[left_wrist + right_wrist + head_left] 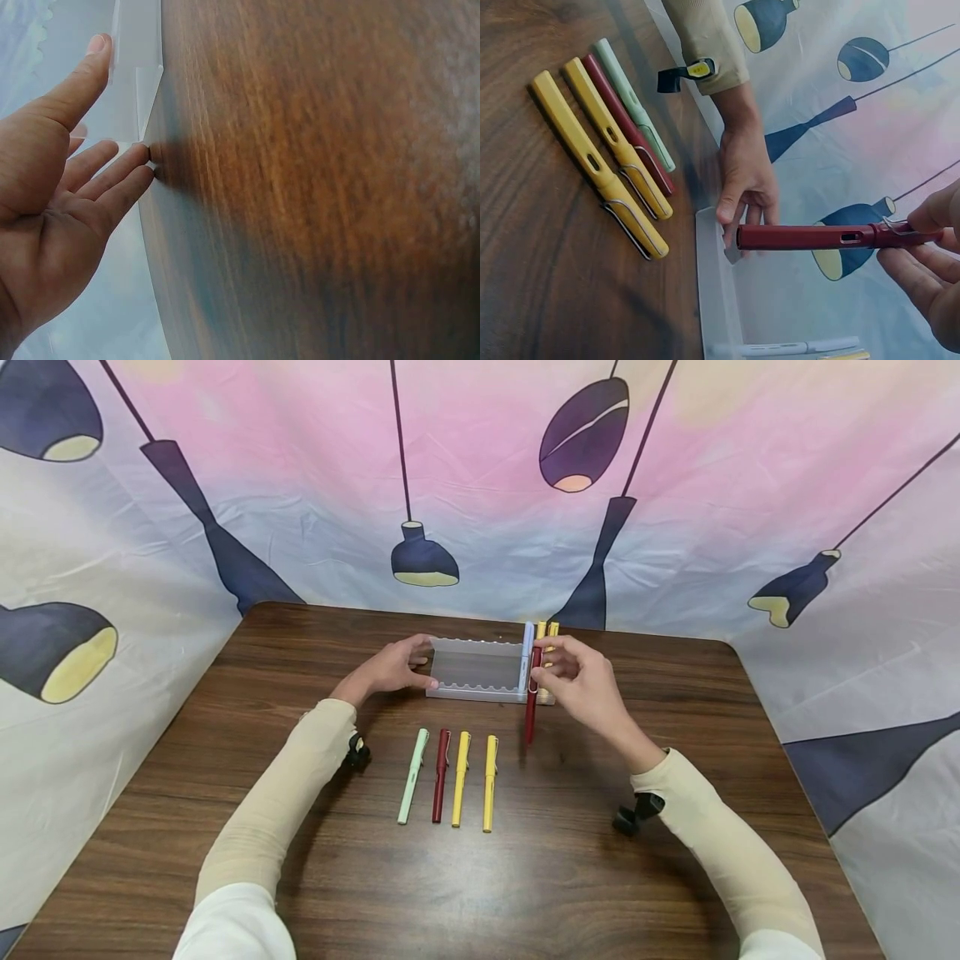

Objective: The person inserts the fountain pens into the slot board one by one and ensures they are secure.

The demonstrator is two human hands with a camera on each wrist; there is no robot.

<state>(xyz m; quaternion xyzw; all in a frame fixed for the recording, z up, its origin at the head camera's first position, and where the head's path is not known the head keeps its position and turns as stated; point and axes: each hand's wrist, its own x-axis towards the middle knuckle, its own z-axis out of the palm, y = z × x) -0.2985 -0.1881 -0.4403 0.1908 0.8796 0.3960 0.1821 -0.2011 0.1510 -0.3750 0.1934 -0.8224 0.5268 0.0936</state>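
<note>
My right hand (581, 681) pinches a dark red pen (532, 702) near its clip end, between thumb and fingers. The pen hangs upright in front of a clear plastic pen rack (480, 695) with notched edges, its barrel pointing down. In the right wrist view the red pen (802, 237) shows full length, above the rack. At the rack's left end is my left hand (390, 667), thumb at the front corner and fingers by the end wall. The left wrist view shows those fingers (112, 176) nearly straight. A light blue pen (527, 660) and yellow pens (553, 629) sit in the rack's right part.
In front of the rack lie a mint green pen (413, 777), another dark red pen (440, 777) and two yellow pens (490, 785), side by side on the brown wooden table (360, 893). A printed cloth (495, 560) hangs behind the table's far edge.
</note>
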